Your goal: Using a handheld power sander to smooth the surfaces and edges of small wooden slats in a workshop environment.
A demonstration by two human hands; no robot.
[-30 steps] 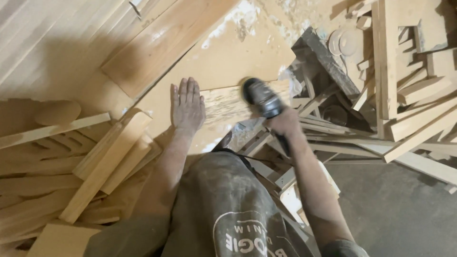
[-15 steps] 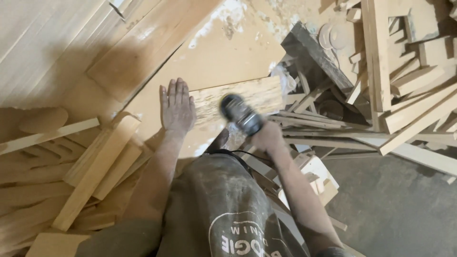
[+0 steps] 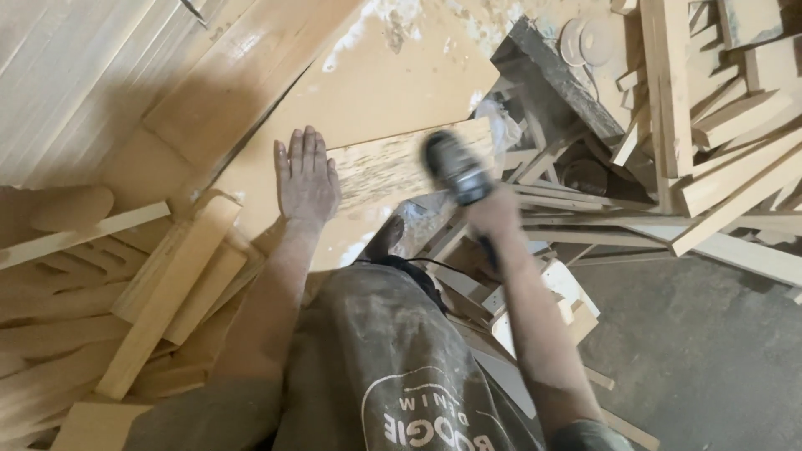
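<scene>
Nearest us hangs our dusty apron (image 3: 393,351), with one bare forearm on each side of it. Our left hand (image 3: 306,179) lies flat, palm down, its fingers (image 3: 301,150) straight and pressed together, on the left end of one rough, speckled board (image 3: 401,163) that rests on the large tan panel (image 3: 393,92) serving as the surface. Our right hand (image 3: 493,213) is wrapped around the handle of one dark power sander (image 3: 454,171), blurred, whose head sits on the board near its right end. Left of us lie loose planks (image 3: 167,284); beyond the right edge of the surface is a heap of offcuts (image 3: 718,125), too many to count.
</scene>
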